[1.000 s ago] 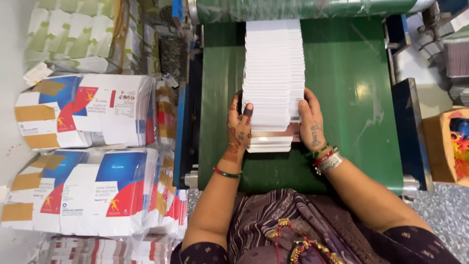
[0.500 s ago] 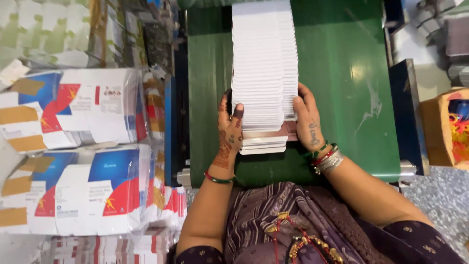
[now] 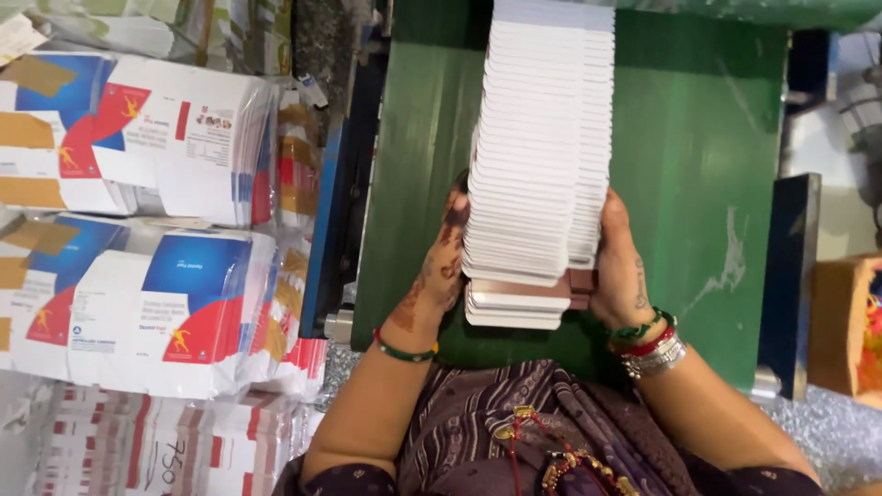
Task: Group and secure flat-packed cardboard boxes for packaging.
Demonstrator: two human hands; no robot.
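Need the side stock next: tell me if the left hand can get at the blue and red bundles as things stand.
Probably not at once. The left hand is pressed against the white stack on the green belt, and the belt's raised side rail lies between it and the bundles.

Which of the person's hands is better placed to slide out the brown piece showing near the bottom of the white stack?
Probably the right hand: the brown piece sticks out against it; the left hand is across the white stack.
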